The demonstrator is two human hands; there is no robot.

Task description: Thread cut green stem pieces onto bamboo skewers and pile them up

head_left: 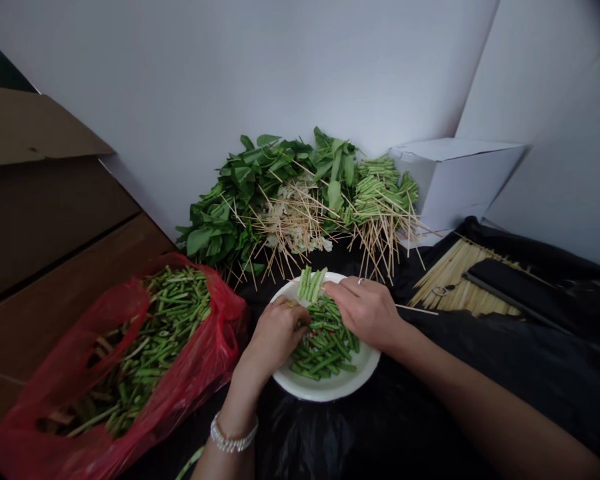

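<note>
In the head view my right hand [365,310] is closed around a thin bamboo skewer [417,309], whose bare end sticks out to the right. Several short green bean pieces [311,285] sit side by side on the skewer, just left of my fingers. Below is a white bowl [325,393] holding loose cut green beans [327,353]. My left hand [277,330] reaches over the bowl's left side, fingers curled together at the beans. Whatever is between those fingertips is hidden.
A red plastic bag [180,387] of cut stems stands at left. Behind the bowl lie skewered leafy greens [245,173] and skewered green beans [377,187]. To the right are bare skewers [445,273], a dark phone [510,283] and a white box [460,173].
</note>
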